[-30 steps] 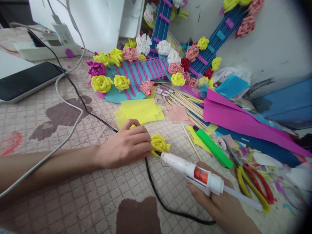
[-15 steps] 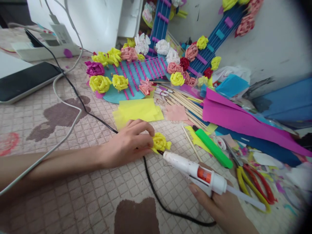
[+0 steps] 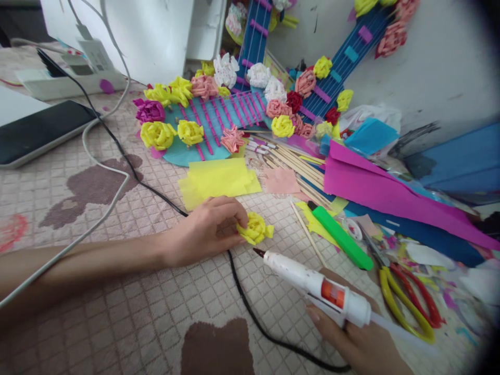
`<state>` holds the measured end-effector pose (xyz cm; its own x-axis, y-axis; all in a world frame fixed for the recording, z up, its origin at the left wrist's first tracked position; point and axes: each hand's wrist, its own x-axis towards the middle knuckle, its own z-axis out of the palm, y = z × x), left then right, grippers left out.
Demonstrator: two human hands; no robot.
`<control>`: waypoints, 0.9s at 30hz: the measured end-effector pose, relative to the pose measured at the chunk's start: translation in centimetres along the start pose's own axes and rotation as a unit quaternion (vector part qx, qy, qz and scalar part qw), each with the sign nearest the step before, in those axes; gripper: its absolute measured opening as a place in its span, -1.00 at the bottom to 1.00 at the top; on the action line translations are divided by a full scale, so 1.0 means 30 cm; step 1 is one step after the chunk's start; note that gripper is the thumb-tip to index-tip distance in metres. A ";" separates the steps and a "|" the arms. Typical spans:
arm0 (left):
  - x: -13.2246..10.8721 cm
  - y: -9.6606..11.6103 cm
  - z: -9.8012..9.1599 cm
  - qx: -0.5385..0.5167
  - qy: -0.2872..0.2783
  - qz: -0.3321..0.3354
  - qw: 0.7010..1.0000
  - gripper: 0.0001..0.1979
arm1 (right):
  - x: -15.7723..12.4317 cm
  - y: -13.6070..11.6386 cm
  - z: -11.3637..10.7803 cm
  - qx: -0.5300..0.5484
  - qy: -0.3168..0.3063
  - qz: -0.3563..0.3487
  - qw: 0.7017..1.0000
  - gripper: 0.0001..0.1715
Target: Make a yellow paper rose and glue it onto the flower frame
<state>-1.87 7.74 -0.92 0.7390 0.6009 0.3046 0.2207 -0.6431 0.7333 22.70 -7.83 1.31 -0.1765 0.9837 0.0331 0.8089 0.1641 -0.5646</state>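
Observation:
Between the thumb and fingers of my left hand (image 3: 211, 224) is a yellow paper flower (image 3: 255, 229), pinched at its left side just over the cloth. My right hand (image 3: 355, 328) is wrapped round a white hot glue gun (image 3: 304, 276) with an orange window and a glue stick out of its back. The gun's dark nozzle points at the flower from below right, a small gap apart. Beyond my left hand lie yellow paper sheets (image 3: 219, 177). A green marker (image 3: 341, 237) rests above my right hand.
Scissors with yellow and red handles (image 3: 406, 302) lie at the right among paper scraps. Wooden sticks (image 3: 299, 166) and a magenta sheet (image 3: 383, 192) sit behind. Flower-covered blue paper guitars (image 3: 216, 122) stand at the back. A black cord (image 3: 250, 307) crosses the cloth; a phone (image 3: 47, 130) is left.
The glue gun's nozzle has drawn back from the flower, down and to the right. My left thumb and fingers have shifted their hold, and more of the flower shows.

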 end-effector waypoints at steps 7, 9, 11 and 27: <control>0.007 0.008 0.002 0.003 0.018 -0.029 0.999 -0.74 | -0.007 -0.005 0.005 0.012 0.009 -0.014 1.000 -0.73; 0.008 0.004 0.006 -0.002 0.024 -0.031 0.999 -0.70 | -0.011 -0.001 0.005 0.008 0.012 -0.021 1.000 -0.74; 0.009 -0.001 0.011 -0.003 0.031 -0.035 0.999 -0.67 | -0.016 0.002 0.005 0.005 0.021 -0.018 1.000 -0.73; 0.014 -0.018 0.042 -0.001 0.044 -0.066 0.997 -0.42 | -0.052 0.037 0.021 -0.015 0.064 0.016 0.998 -0.78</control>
<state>-0.87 7.74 -1.95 0.6455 0.7190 0.2577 0.3101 -0.5550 0.7719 23.53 -9.21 0.11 -0.0793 0.9893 0.1222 0.8298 0.1334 -0.5418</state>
